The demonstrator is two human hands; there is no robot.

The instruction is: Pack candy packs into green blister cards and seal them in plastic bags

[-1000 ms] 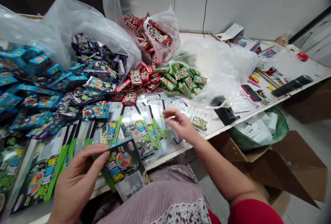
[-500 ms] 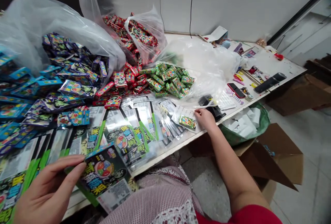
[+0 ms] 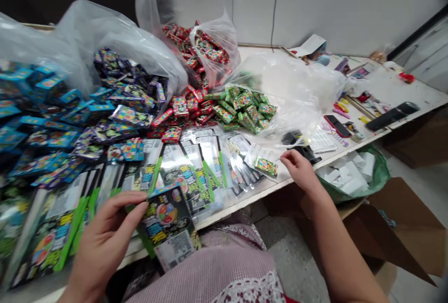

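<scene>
My left hand [image 3: 105, 237] holds a black and green printed packet [image 3: 167, 221] by its left edge, over the table's front edge and my lap. My right hand [image 3: 300, 168] rests at the right end of a row of clear plastic sleeves [image 3: 213, 163], its fingers curled on the sleeve that holds a small green box [image 3: 266, 166]. More printed packets [image 3: 56, 228] lie fanned out along the front edge to the left.
Open plastic bags spill heaps of small boxes: blue [image 3: 38, 107], purple [image 3: 129, 83], red [image 3: 196, 55] and green [image 3: 245, 107]. A black stapler [image 3: 301, 146], a phone [image 3: 336, 125] and a black cylinder [image 3: 392, 116] lie to the right. A cardboard box [image 3: 402, 228] and a green-lined bin [image 3: 350, 177] stand on the floor.
My right hand reached from the middle sleeves out to the right end of the row, beside the sleeve with the green box. My left hand kept hold of its packet.
</scene>
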